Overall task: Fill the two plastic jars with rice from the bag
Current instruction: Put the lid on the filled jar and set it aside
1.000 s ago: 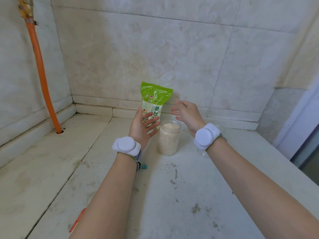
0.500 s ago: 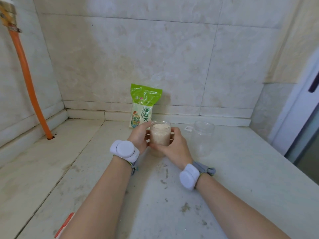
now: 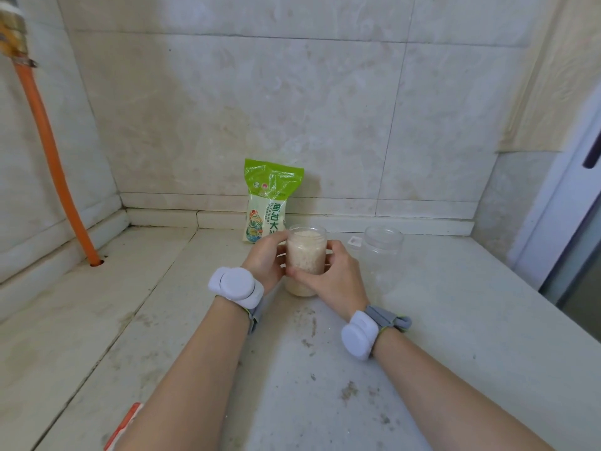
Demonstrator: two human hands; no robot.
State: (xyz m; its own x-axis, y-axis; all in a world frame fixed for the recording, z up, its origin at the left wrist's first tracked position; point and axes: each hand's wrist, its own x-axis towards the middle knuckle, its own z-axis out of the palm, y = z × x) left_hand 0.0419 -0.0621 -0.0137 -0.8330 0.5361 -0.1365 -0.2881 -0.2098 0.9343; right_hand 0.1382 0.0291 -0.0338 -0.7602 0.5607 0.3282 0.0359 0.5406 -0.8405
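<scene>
Tiled counter (image 3: 455, 320): left hand (image 3: 263, 262) and right hand (image 3: 335, 281) both grip the rice-filled jar (image 3: 306, 252).

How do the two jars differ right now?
The left jar is filled with rice nearly to its rim; the right jar looks empty. The left jar is gripped by both the left hand and right hand; nothing touches the right jar. The left jar sits nearer the rice bag; the right jar is farther from it. Both are clear, upright and uncapped.
</scene>
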